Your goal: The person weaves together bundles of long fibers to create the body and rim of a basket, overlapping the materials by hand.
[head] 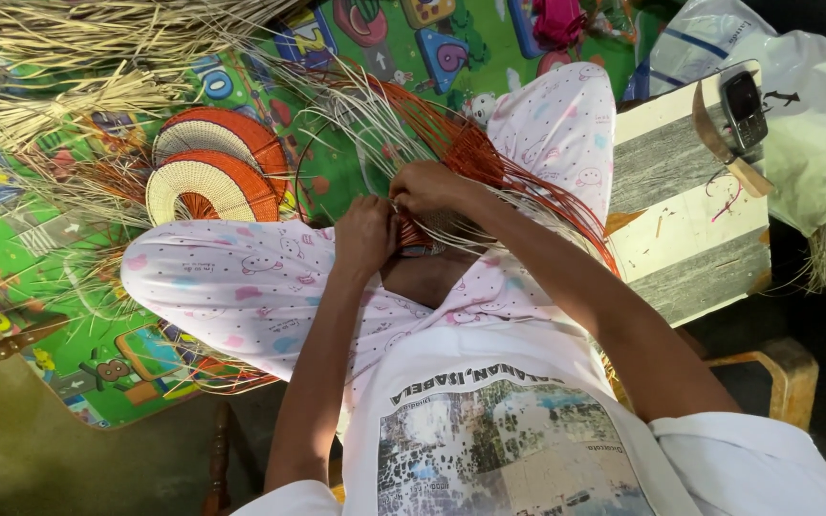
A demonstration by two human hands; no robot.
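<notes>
My left hand (365, 234) and my right hand (424, 186) meet over my lap, both closed on a woven piece of orange and pale straw strands (466, 158). Long loose strands fan out from it up to the left and down to the right over my knee. The part of the weave under my fingers is hidden. My legs in pink patterned trousers (241, 277) spread out to either side.
Two finished woven fans (212, 162), orange and cream, lie on the colourful play mat (31, 258). Bundles of dry straw (78, 48) fill the upper left. A board (681, 229) at right carries a phone (745, 110) and a knife (724, 143); a white plastic bag (815, 115) lies beyond.
</notes>
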